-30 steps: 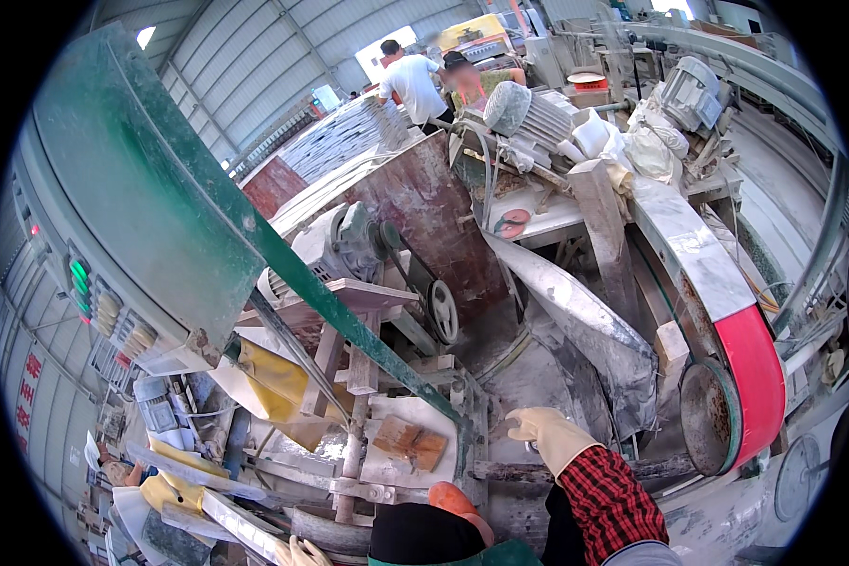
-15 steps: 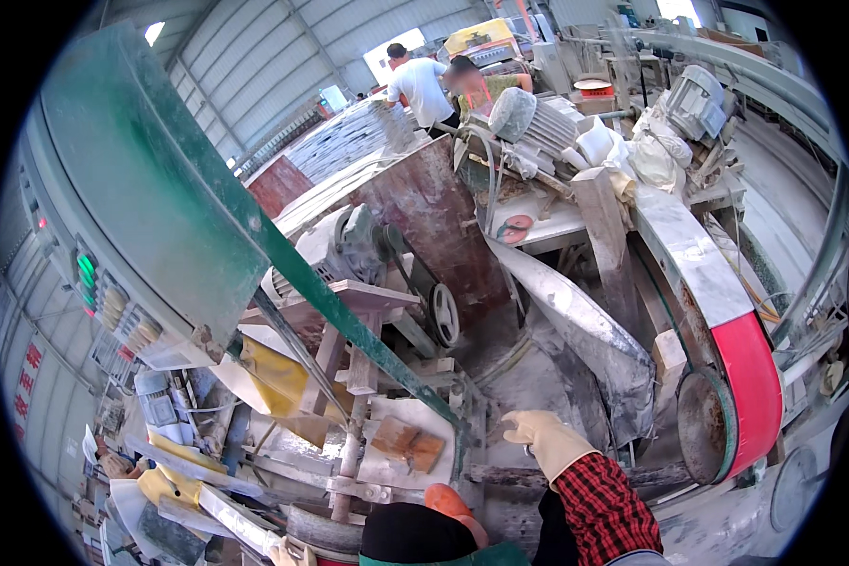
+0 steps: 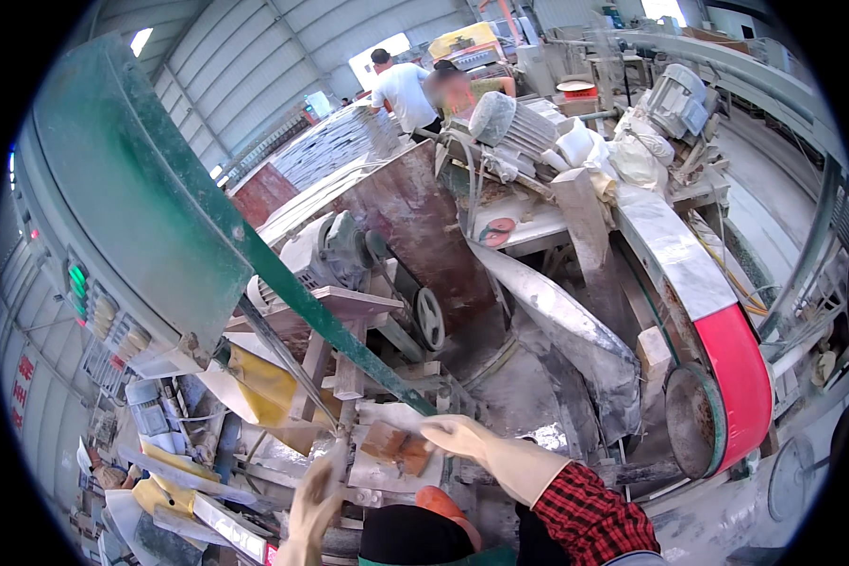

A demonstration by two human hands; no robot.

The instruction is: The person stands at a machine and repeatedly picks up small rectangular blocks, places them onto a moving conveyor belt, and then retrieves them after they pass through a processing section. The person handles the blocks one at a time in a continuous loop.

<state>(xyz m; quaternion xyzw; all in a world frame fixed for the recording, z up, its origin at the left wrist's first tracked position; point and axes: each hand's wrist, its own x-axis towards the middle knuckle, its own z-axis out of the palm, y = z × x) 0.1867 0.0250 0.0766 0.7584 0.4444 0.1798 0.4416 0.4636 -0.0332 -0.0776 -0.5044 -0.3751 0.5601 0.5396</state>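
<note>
A gloved right hand (image 3: 462, 436) is resting flat and unclenched on a small brown block (image 3: 398, 443) lying on the dusty machine table (image 3: 373, 472). Just left of the block, the gloved left hand (image 3: 313, 500) is rising, empty and loose. Nothing is gripped yet.

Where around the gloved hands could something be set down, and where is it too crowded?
Bare room is scarce. One dusty grey patch lies between the right hand, the wheel and the grey chute. The ledge by the brown block is small. Left of the left hand, yellow and white clutter fills everything.
</note>
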